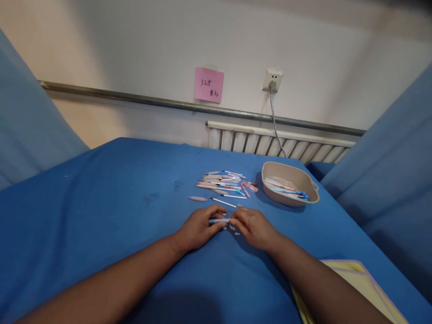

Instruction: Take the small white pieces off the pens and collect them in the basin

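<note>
Between my two hands lies a light-blue pen barrel (218,220), held level just above the blue cloth. My left hand (200,227) is closed, pinching it between thumb and fingers. My right hand (254,226) is closed at the barrel's right end, where a small orange-tinted bit shows at the fingertips; what exactly it grips there is partly hidden. Several tiny clear pieces (232,227) lie on the cloth beneath and between the hands. Just beyond the fingers is a loose pile of pen parts (221,182), with a white pen refill (223,202) nearest to me.
A beige basket (290,168) with several blue and orange pens (286,189) stands right of the pile. A yellow cloth or bag (351,279) lies under my right forearm. Blue curtains (388,148) hang on both sides. The wall behind has a rail (168,104) and radiator (249,141).
</note>
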Tool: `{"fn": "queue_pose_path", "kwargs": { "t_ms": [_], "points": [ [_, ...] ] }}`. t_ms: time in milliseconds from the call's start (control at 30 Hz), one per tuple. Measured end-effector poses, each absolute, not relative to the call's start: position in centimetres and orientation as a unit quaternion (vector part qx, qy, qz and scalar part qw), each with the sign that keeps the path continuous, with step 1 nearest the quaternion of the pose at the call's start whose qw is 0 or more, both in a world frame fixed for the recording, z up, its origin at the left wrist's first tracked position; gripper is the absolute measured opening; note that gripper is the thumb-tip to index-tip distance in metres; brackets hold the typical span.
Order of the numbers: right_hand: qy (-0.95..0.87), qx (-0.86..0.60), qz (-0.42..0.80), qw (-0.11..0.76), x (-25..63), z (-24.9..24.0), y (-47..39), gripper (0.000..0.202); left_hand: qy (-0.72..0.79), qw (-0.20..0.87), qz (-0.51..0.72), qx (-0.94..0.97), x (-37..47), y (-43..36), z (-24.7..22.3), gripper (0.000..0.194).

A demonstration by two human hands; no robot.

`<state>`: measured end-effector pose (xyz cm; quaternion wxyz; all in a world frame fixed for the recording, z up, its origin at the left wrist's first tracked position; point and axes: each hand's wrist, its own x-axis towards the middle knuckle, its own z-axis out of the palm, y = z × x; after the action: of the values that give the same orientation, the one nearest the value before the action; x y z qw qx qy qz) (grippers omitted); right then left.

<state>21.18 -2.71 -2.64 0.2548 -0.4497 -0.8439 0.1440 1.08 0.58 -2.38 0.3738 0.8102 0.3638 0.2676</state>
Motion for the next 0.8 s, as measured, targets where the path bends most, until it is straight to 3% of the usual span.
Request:
{"fn": "queue_pose_path", "kwargs": {
  "t_ms": [267, 333, 467, 733, 800],
  "points": [
    [-0.812, -0.455, 0.199, 0.305, 21.13, -2.52, -3.08, 0.013, 0.366, 0.366, 0.267, 0.813, 1.13, 0.49, -2.19, 0.028],
    [-0.825, -0.442, 0.187, 0.298, 21.17, -2.55, -3.00, 0.009, 0.362, 0.367, 0.270, 0.813, 1.16, 0.41, -2.21, 0.028],
    [-0.842, -0.438, 0.174, 0.263, 21.17, -2.58, -2.86, 0.023, 0.356, 0.362, 0.262, 0.821, 1.17, 0.28, -2.24, 0.027],
    [-0.811, -0.457, 0.208, 0.301, 21.11, -2.68, -2.98, 0.007, 0.362, 0.342, 0.263, 0.826, 1.06, 0.49, -2.35, 0.029],
    [-0.823, -0.450, 0.195, 0.287, 21.14, -2.70, -2.84, 0.011, 0.363, 0.343, 0.258, 0.827, 1.05, 0.47, -2.44, 0.030]
  ]
}}
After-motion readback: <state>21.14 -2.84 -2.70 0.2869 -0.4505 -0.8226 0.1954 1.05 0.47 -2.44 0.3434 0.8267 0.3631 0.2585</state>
